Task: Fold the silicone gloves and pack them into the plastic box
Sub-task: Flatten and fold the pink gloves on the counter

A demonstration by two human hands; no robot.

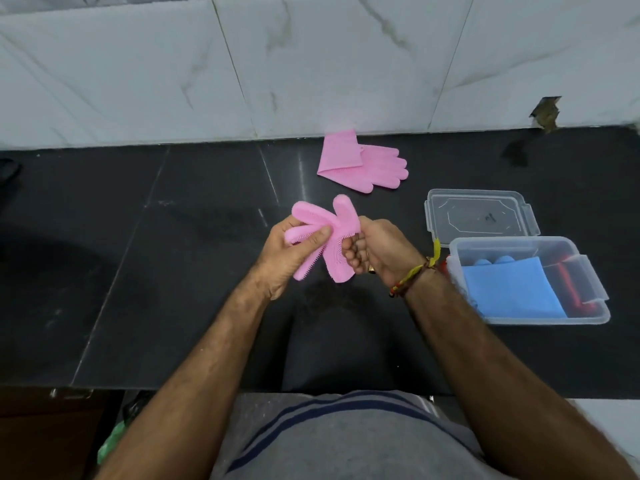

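Note:
I hold a pink silicone glove [332, 233] above the black counter, its bristled side showing and its fingers splayed upward and left. My left hand [294, 254] pinches the glove's fingers, and my right hand [377, 251] grips its other side. A second pink glove [360, 161] lies folded on the counter near the wall. To the right stands the clear plastic box [588, 317], open, with a folded blue glove [512, 289] and something red inside.
The box's clear lid [481, 213] lies flat just behind the box. The black counter [173, 271] runs to a marble-tiled wall [311, 64]. A dark object sits at the far left edge [8, 168].

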